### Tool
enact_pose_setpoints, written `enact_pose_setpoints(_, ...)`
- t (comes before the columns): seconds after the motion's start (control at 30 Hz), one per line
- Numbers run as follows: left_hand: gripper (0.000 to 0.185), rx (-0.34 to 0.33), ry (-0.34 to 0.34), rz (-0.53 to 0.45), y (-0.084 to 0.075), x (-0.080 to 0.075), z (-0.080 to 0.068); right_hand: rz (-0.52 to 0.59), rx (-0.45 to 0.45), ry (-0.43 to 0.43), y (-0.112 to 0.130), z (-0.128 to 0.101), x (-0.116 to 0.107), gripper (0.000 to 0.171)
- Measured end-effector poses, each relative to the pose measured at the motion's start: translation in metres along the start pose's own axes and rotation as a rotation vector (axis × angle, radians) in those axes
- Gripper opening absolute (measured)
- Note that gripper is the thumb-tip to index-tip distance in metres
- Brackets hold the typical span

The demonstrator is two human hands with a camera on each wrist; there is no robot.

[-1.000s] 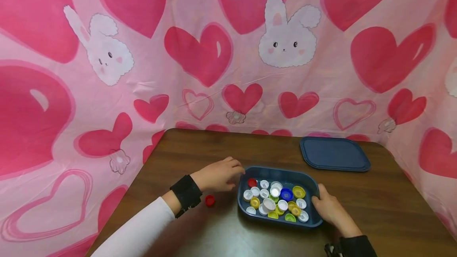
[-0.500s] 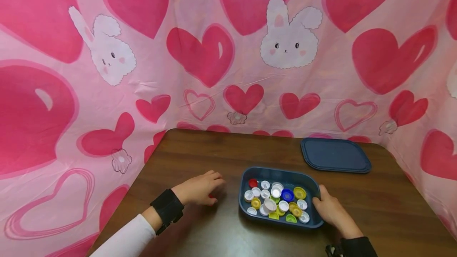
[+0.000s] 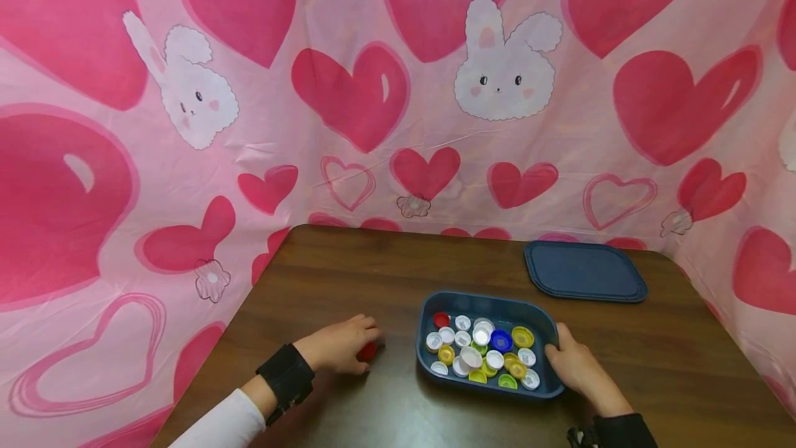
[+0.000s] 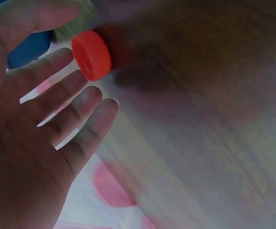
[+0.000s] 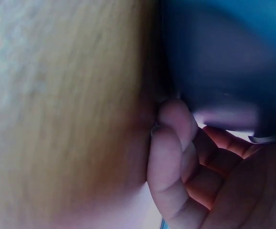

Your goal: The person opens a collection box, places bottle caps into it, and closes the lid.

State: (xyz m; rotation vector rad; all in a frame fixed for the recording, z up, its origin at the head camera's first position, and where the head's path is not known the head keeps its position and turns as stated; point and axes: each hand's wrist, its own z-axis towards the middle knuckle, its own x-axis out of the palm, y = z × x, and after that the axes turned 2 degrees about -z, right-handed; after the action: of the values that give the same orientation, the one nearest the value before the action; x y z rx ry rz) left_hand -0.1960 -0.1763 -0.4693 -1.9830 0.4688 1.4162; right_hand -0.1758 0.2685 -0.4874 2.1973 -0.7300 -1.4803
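Observation:
My left hand (image 3: 338, 349) is over the table, left of a dark blue box, close around a red bottle cap (image 3: 367, 352). In the left wrist view, the red cap (image 4: 92, 56) sits at the tips of the index and middle fingers (image 4: 57, 93). Those fingers are nearly straight, and the thumb stands apart from the cap. My right hand (image 3: 578, 365) grips the right end of the box (image 3: 497, 304), thumb at the rim. Its curled fingers (image 5: 164, 157) show against the underside in the right wrist view. Inside the box lie several white, yellow, green, blue and red caps.
A dark blue flat lid or tray (image 3: 584, 269) lies at the back right of the brown wooden table (image 3: 398, 265). A pink cloth (image 3: 435, 109) printed with hearts and rabbits hangs behind the table and along its sides.
My left hand has moved left and towards me, from the left edge of the box to the red cap on the table. The right hand keeps its grip on the box.

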Motion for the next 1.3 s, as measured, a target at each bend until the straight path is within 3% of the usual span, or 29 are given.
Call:
enact_pose_setpoints(0.33, 0.024, 0.028, -0.024, -0.008, -0.001, 0.005, 0.002, 0.009, 0.007, -0.003, -0.004, 0.000, 0.001, 0.042)
enact_pose_setpoints(0.6, 0.027, -0.007, -0.028, 0.048, -0.011, -0.014, 0.021, 0.021, 0.003, -0.006, -0.006, 0.000, -0.001, 0.041)
enact_pose_setpoints(0.73, 0.038, 0.006, -0.046, 0.077, -0.024, -0.029, 0.037, 0.022, -0.002, -0.009, -0.007, 0.000, 0.000, 0.043)
enact_pose_setpoints(0.93, 0.031, 0.108, -0.061, 0.104, -0.048, -0.047, 0.064, 0.029, -0.002, -0.013, -0.005, 0.000, 0.002, 0.042)
enact_pose_setpoints(1.3, 0.034, 0.251, 0.040, 0.200, -0.099, -0.046, 0.109, 0.001, -0.020, -0.053, -0.002, 0.001, 0.004, 0.043)
